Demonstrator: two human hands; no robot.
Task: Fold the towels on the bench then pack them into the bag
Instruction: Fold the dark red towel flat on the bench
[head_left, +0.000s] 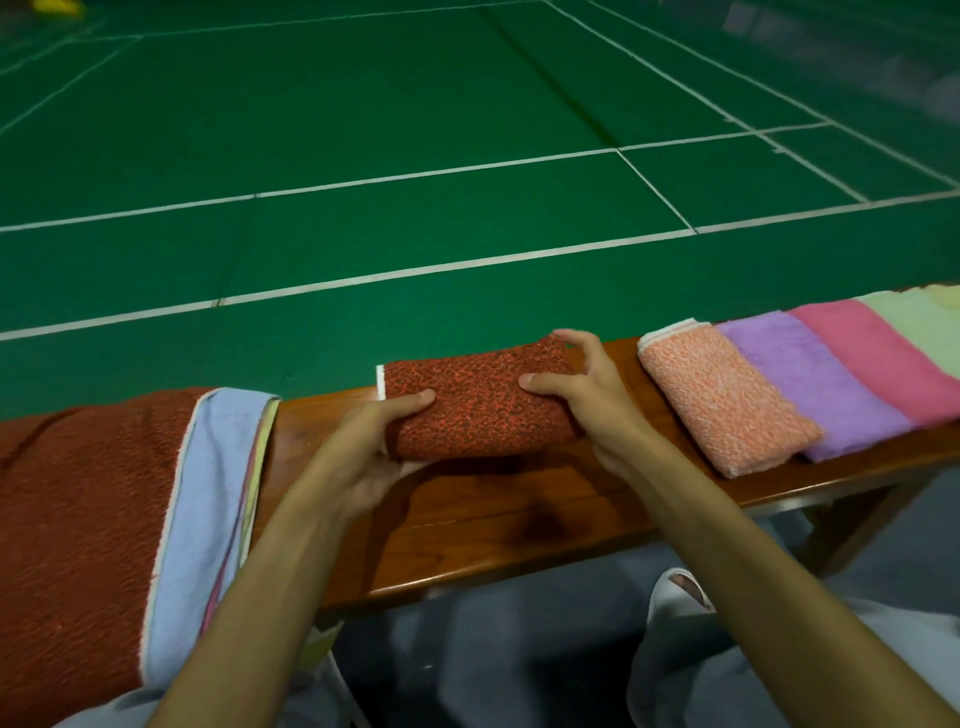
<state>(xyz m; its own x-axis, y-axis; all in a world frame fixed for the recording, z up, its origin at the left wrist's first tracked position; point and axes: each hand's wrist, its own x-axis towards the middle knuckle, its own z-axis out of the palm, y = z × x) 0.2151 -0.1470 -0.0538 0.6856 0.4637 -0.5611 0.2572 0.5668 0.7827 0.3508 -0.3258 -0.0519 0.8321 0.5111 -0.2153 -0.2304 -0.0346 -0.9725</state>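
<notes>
I hold the folded red towel (478, 410) between both hands in the middle of the wooden bench (493, 525), lying across it from near edge to far edge. My left hand (374, 447) grips its near left corner, thumb flat on top and fingers tucked underneath. My right hand (587, 395) is at its right end, thumb pressing on top and fingers arched over the far right corner, pinching that end.

Just right of my right hand lie a folded peach towel (727, 405), then a purple towel (810, 379), a pink towel (878, 353) and a pale green towel (919, 322), each overlapping the next. To the left, apart from my left hand, a large rust-red towel (78, 493) drapes over the bench on top of a light blue towel (208, 493). Beyond the bench lies the green court floor (415, 156).
</notes>
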